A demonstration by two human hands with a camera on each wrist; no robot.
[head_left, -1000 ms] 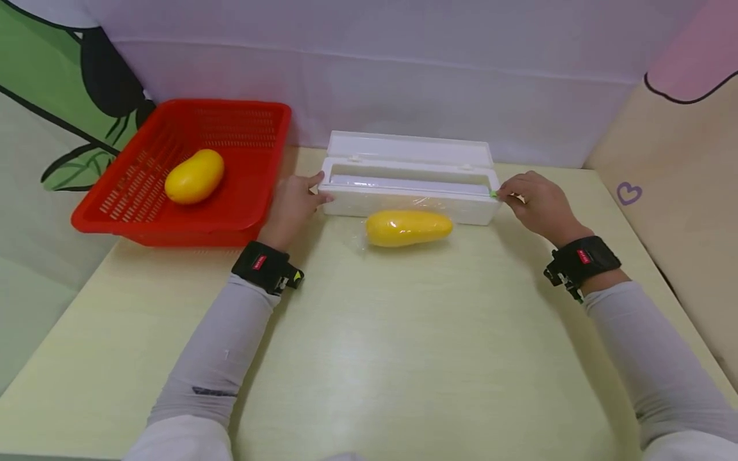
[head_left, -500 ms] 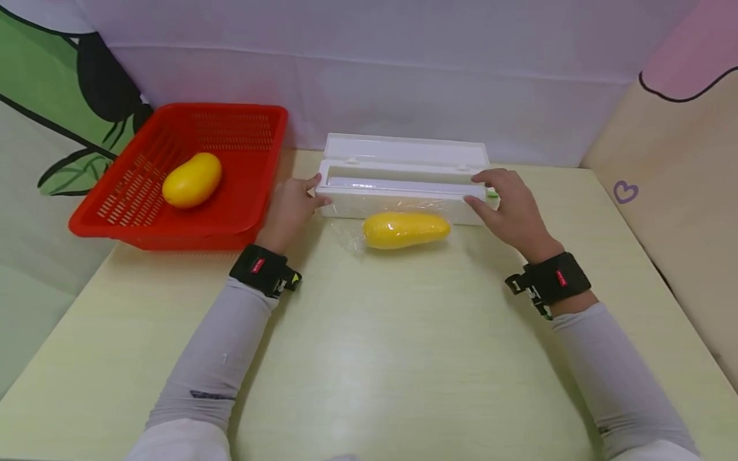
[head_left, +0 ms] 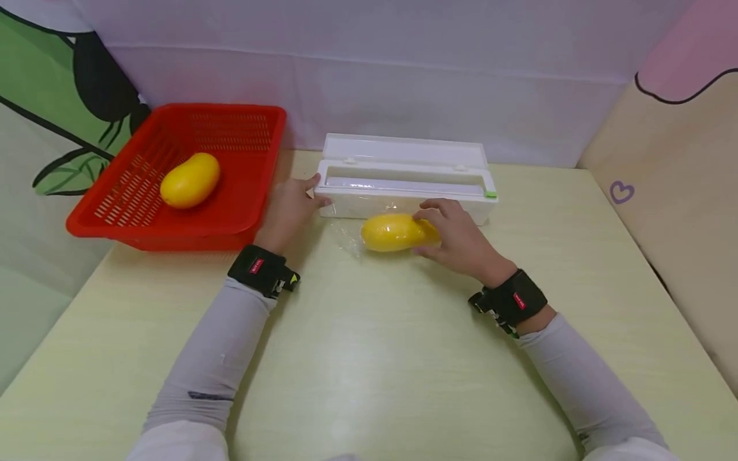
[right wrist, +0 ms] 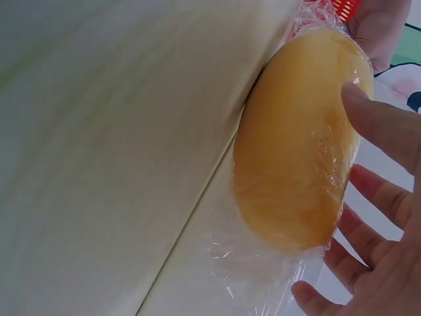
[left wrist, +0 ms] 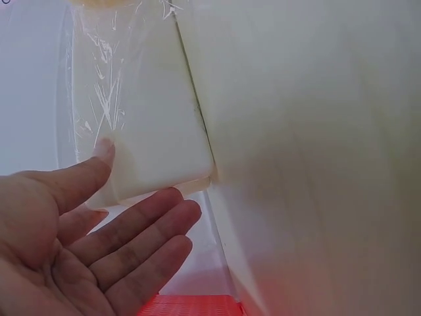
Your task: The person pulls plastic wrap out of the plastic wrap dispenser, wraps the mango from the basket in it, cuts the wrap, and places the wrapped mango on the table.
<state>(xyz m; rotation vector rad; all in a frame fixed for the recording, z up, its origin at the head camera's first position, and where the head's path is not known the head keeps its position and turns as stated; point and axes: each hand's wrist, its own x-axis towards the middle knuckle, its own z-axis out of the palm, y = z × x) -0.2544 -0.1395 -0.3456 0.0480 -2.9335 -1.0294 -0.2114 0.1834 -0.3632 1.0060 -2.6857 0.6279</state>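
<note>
My right hand [head_left: 455, 238] sits on the right end of the wrapped mango [head_left: 392, 232], fingers loosely cupped over it, thumb on top in the right wrist view; I can't tell if it's a firm hold or just contact. The mango lies on the desk [head_left: 369, 358], just in front of the white film dispenser [head_left: 403, 186], on a sheet of cling film [head_left: 348, 237] that runs from the box. My left hand [head_left: 291, 208] is flat and spread, fingers straight, thumb tip pressed on the dispenser's left end [left wrist: 158, 145].

How to do it well, as I judge it:
- Keep the left hand pressing the box so it doesn't slide while I work the fruit.
- Curl the right fingers fully round the mango before moving it; the film is slick, so a light touch may slip.
- Film looks crinkled at the left end of the mango [right wrist: 263, 276], so smooth it against the skin rather than bunch it.
- Can't tell if the sheet is cut free from the roll. If it isn't, pulling the mango would drag more film out, so check that edge first.

Second mango [head_left: 190, 180] sits in the red basket [head_left: 230, 211], well apart to the left, untouched.
</note>
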